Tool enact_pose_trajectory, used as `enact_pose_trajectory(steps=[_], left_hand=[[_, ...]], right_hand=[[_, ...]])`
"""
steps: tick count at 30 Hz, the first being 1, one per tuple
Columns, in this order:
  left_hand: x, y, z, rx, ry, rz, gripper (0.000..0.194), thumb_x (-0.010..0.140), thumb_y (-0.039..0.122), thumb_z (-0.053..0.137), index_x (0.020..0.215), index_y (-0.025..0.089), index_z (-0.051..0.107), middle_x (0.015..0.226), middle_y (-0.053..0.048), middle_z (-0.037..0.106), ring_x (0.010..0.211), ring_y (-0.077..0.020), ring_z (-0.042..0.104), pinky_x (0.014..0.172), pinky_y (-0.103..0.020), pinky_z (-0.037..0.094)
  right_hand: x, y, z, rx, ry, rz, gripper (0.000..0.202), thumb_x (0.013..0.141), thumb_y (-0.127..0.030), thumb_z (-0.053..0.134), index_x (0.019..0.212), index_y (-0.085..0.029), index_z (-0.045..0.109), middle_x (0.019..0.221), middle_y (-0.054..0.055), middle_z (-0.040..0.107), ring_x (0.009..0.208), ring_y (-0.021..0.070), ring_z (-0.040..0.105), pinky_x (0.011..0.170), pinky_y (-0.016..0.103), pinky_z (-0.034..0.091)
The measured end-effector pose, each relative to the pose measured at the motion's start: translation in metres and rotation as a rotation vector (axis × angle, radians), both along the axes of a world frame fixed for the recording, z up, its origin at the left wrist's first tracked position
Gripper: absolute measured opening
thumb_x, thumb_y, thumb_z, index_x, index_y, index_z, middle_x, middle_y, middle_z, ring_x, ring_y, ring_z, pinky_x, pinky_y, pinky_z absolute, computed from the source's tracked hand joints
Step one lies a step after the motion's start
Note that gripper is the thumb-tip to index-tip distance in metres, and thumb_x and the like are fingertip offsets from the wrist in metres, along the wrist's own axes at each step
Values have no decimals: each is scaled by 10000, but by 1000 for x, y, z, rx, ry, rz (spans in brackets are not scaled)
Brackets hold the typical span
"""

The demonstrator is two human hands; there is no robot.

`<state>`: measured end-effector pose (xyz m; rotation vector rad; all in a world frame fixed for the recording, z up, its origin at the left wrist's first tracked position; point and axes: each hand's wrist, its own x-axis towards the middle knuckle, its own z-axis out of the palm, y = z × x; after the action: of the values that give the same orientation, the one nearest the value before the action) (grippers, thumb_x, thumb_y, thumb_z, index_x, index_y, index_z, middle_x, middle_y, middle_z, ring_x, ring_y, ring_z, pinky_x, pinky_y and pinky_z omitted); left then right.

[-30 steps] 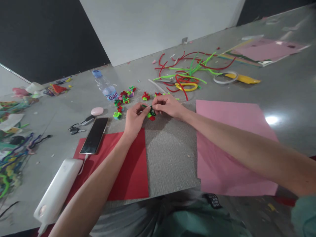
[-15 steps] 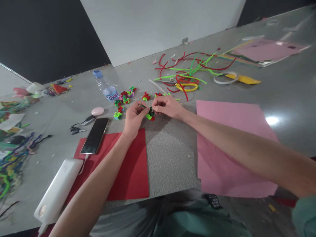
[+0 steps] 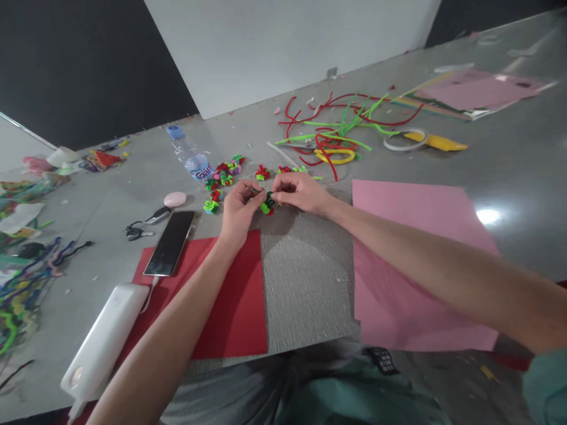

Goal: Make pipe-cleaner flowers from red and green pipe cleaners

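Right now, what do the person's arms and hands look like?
The left hand and right hand are bare, with no gloves. The left forearm and right forearm are bare too, and I see no watch or bracelet. A bit of dull green sleeve shows by the right elbow; no left sleeve is in view.

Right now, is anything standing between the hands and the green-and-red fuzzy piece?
Nothing visible: the left hand and right hand both pinch the fuzzy piece directly. A red-and-green cluster lies just beyond the hands, not between.
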<state>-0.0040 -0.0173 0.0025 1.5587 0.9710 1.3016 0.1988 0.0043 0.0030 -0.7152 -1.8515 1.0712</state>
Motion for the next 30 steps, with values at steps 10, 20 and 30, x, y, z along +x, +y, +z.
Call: enact_pose_trajectory(steps=[10,20,30], left_hand=[[0,1,-1,-62,-124,-122,287,843,283,860,941,222,598,796,30,644,687,-94,591,625,-210,472],[2,-3,3,-15,-52,-90,148,856,209,766,936,216,641,805,17,657,695,-102,607,631,-223,505],[1,-2,2,25,-10,-111,213,844,240,835,973,206,669,823,10,700,720,-109,652,634,-227,508]], right_hand=[[-1,0,0,10,-54,-15,107,875,-270,678,863,-204,594,691,-56,561,632,107,460,603,263,346],[-2,0,0,-55,-26,-39,166,918,-332,685,844,-196,623,687,-36,584,631,117,487,618,272,377],[0,0,1,-125,7,-25,204,953,-362,706,861,-200,621,687,-34,593,619,115,508,591,261,387]])
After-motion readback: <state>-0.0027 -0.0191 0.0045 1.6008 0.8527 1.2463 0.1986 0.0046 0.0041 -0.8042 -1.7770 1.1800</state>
